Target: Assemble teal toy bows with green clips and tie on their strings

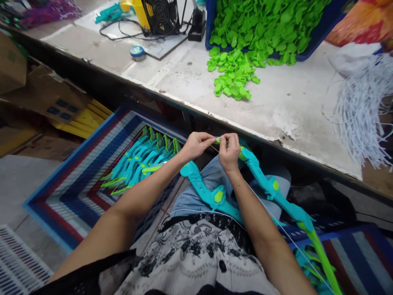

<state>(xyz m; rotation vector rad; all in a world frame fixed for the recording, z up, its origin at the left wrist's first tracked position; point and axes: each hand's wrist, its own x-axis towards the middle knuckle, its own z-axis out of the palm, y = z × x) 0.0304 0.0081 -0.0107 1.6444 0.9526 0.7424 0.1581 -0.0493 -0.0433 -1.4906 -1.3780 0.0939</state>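
Observation:
Over my lap, my left hand [199,145] pinches the white string [278,220] close to a small lime-green plastic end piece [217,140]. My right hand [229,150] grips that piece from the other side, fingertips almost touching those of the left. Just beyond the right hand runs a long turquoise plastic limb [273,187] with a green tip, like part of a toy bow. A second turquoise section [211,194] with a green hexagon lies across my jeans. The exact grip on the string is partly hidden by my fingers.
On the worktable [172,78] ahead, a blue bin [210,39] overflows with green plastic pieces [235,76]. A tape roll [137,53], a fan [162,16] and bundled white strings [362,106] lie there too. At left, a striped basket [73,180] holds several turquoise bows [135,159].

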